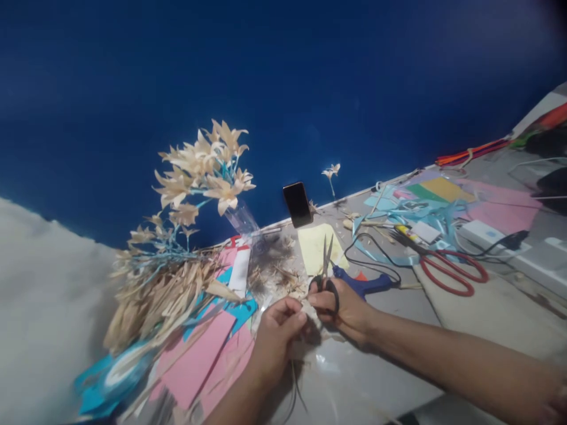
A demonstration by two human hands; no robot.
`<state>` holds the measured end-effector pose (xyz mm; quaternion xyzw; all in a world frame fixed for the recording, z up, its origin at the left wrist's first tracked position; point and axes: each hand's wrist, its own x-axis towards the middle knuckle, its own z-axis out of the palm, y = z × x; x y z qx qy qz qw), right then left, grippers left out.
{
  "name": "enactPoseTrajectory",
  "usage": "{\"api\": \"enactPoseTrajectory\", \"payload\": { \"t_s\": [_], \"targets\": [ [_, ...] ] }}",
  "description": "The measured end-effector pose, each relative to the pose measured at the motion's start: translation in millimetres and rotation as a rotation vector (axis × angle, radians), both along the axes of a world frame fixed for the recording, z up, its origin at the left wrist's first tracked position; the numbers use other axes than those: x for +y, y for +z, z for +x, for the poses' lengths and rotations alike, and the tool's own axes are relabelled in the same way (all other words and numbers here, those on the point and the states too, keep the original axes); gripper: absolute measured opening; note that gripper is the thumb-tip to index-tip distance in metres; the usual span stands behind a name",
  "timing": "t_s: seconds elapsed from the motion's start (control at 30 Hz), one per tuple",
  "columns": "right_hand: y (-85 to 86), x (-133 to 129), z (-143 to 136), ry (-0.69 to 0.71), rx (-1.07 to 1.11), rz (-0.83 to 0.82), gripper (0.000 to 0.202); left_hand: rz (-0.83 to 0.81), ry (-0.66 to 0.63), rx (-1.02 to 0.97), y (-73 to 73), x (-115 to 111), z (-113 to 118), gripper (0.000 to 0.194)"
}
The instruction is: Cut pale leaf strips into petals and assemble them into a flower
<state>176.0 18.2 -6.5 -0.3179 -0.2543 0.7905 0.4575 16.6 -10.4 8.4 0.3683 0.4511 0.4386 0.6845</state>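
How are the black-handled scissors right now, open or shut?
Slightly open: the black-handled scissors in the right hand show a narrow gap between the blade tips.

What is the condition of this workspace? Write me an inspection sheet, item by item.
Surface: grey table, strewn with pale scraps.
Job's things: pale flowers in a clear vase; husks piled at left; yellow sheet beyond the hands.
Clutter: pink paper at left; blue ribbon, red-handled scissors and blue tool at right.
Hands: right holds black scissors, blades parted; left has fingertips together, anything pinched there too small to tell.
Cables: black cable loops near the blue tool; another reaches the white block.
Surroundings: blue wall behind, phone propped upright; other people: nothing seen.
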Motion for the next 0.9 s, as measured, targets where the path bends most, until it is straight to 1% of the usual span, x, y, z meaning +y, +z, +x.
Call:
{"api": "enactPoseTrajectory", "payload": {
  "t_s": [0.13, 0.23, 0.37, 0.43, 0.57, 0.67, 0.73, 0.77, 0.83, 0.9],
  "targets": [
    [1.8, 3, 3, -0.045, -0.014, 0.02, 0.04, -0.027, -0.045, 0.076, 5.2, 10, -1, 0.028],
    [2.3, 7, 6, -0.073, -0.022, 0.045, 0.04, -0.043, -0.034, 0.055, 9.1, 19, 5, 0.028],
    [2.5, 12, 10, 0.003, 0.015, 0.081, 0.043, -0.076, -0.052, -0.088, 10.7, 29, 16, 0.028],
    [4.2, 13, 11, 0.019, 0.023, 0.081, 0.043, -0.081, -0.069, -0.173, 11.0, 32, 22, 0.026],
    [10.6, 14, 16, -0.004, 0.018, 0.085, 0.038, -0.082, -0.13, -0.371, 12.0, 32, 28, 0.028],
    [13.6, 15, 20, 0.045, 0.028, 0.081, 0.035, -0.123, -0.119, -0.452, 12.2, 29, 30, 0.029],
    [13.2, 15, 21, 0.076, 0.032, 0.064, 0.037, -0.131, -0.096, -0.422, 11.5, 27, 31, 0.038],
    [12.3, 15, 21, 0.074, 0.031, 0.06, 0.037, -0.118, -0.085, -0.381, 10.7, 26, 31, 0.039],
    [9.9, 15, 21, 0.049, 0.022, 0.073, 0.037, -0.071, -0.071, -0.294, 8.7, 24, 33, 0.032],
    [8.1, 13, 20, 0.027, 0.009, 0.105, 0.036, -0.043, -0.069, -0.269, 6.8, 24, 35, 0.029]
  ]
}}
